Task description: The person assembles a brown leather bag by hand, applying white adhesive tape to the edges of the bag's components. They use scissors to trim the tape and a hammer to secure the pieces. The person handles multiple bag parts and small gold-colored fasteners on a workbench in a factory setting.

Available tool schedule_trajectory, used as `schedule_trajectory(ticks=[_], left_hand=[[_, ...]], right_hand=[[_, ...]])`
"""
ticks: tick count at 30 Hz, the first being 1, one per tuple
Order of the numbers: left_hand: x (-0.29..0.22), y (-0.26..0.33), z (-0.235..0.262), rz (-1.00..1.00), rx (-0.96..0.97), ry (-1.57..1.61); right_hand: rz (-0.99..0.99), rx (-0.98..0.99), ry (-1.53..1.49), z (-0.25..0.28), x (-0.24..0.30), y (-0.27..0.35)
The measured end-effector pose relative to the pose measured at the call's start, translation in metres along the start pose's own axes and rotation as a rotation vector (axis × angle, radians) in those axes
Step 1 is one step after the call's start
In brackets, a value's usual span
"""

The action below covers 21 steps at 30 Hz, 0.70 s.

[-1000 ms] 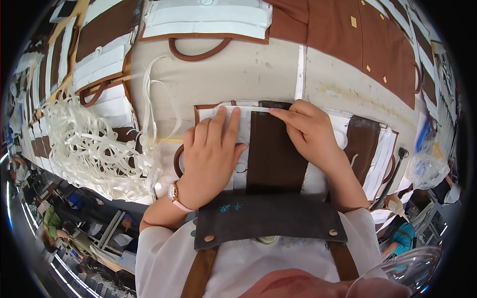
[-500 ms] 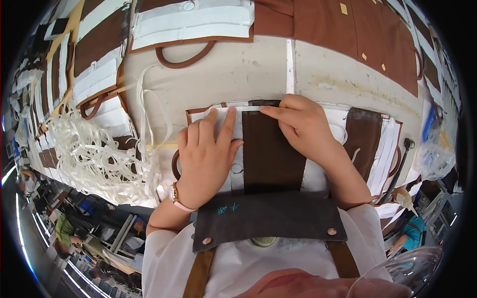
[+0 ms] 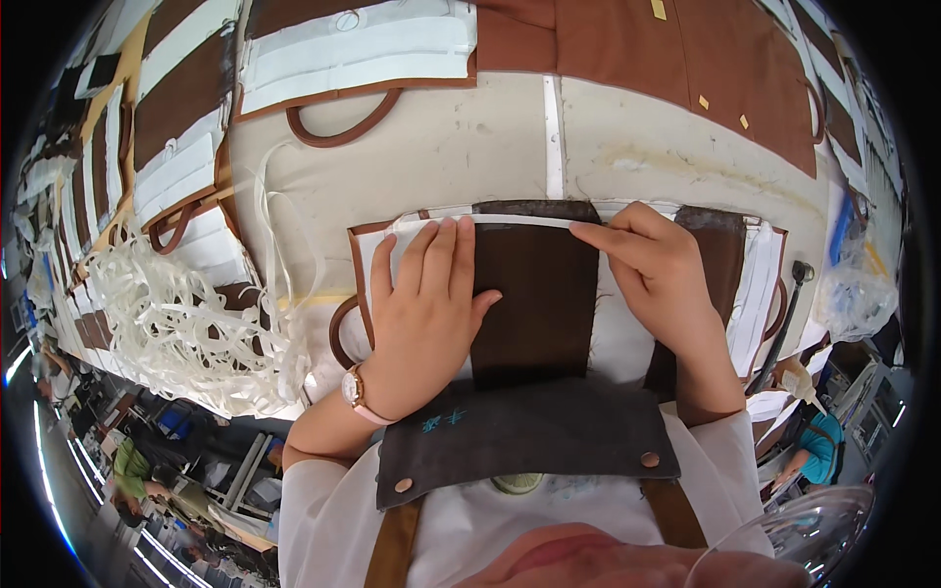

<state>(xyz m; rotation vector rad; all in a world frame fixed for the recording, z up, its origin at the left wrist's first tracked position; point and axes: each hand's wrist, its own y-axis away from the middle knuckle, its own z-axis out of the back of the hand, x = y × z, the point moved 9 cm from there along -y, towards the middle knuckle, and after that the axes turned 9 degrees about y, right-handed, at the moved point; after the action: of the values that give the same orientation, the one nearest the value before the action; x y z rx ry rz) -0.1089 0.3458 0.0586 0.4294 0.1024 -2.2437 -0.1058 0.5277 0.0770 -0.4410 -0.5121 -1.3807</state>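
My left hand lies flat; whether my right hand pinches, I can't tell. White tape along the bag panel's top edge seems light, limp, best held near its ends.

A flat bag piece lies spread on the table, its long top edge running across from left to right, slightly bowed. It is mostly white, with brown trim at the left end and two dark brown bands (the wider one sits near the middle) running down from that edge. White folded strips fill the right end, and a curved brown handle shows beside each end. A narrow white tape lies flat and straight across the top of the middle band, between the left hand's fingertips and the right hand's forefinger.
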Motion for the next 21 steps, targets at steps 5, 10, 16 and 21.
schedule_trajectory(ticks=[5, 10, 16, 21], left_hand=[[-0.001, 0.0, 0.0, -0.01, 0.003, 0.034], [-0.002, 0.0, 0.002, -0.022, -0.01, 0.019], [-0.002, -0.001, -0.001, -0.033, 0.001, 0.018], [-0.006, -0.002, 0.0, -0.055, 0.028, -0.008]], right_hand=[[-0.045, -0.023, -0.051, -0.008, -0.021, 0.006], [-0.043, -0.034, -0.064, -0.013, -0.026, 0.004], [-0.01, -0.061, -0.037, -0.013, -0.025, 0.003], [-0.002, -0.057, -0.025, -0.013, -0.026, 0.002]])
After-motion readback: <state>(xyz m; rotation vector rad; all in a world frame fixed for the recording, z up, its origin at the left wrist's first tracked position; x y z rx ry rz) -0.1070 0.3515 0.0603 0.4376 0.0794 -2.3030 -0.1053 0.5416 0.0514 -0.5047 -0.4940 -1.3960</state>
